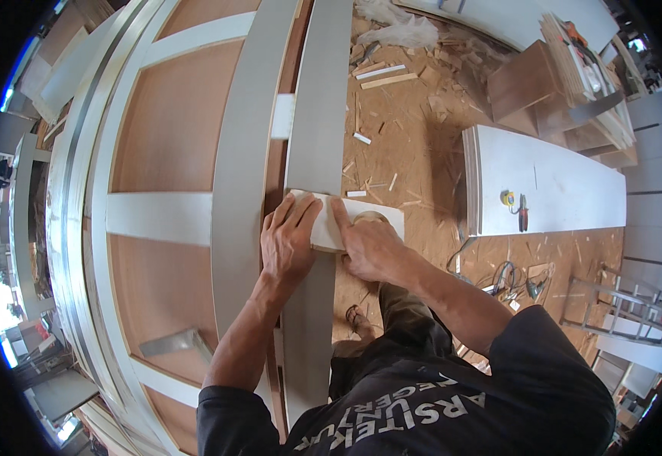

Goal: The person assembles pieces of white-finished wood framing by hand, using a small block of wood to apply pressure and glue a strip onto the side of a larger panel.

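A short white board (328, 220) lies crosswise over a long grey panel (312, 144), its right end sticking out past the panel's edge. My left hand (291, 239) is closed over the board's left end, fingers lying on its top. My right hand (373, 247) grips the same board farther right, index finger stretched along it. Beside that hand's knuckles shows a round tan piece (370, 217), perhaps a tape roll, partly hidden by the fingers. The underside of the board and both thumb tips are hard to see.
Left of the panel lies a framed door-like panel (160, 216) with a grey metal blade (171, 343) on it. At right, a white board stack (566, 178) bears pliers (523, 214) and a tape measure (507, 198). Wood scraps litter the floor; a ladder (635, 304) stands lower right.
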Motion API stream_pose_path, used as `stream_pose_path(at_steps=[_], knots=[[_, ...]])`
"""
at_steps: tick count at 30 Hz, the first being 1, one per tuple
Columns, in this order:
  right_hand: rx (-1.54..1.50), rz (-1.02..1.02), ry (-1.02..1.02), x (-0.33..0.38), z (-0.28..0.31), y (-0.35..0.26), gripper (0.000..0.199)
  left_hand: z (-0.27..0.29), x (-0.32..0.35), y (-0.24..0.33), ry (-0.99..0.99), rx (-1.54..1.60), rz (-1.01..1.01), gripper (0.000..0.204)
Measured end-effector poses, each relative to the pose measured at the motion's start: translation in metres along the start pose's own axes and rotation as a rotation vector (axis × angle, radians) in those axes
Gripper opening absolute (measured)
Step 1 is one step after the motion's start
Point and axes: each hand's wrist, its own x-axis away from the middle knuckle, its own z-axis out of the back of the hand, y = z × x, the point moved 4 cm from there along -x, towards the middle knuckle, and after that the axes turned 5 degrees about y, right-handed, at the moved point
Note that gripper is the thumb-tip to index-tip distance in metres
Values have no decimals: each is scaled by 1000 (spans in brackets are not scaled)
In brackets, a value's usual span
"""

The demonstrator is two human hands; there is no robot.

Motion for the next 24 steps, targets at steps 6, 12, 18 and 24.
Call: stream_pose_path(at_steps=[6,12,18,24], knots=[[-2,-17,20,-82,69,57,102,-24,-116,-22,25,15,9,50],[-3,61,20,-181,133,131,104,-55,-245,-51,37,7,31,57],[-22,32,9,-266,198,189,98,-85,-362,-76,8,-21,25,57],[46,54,47,-350,261,243,96,-113,-473,-106,37,-23,26,53]])
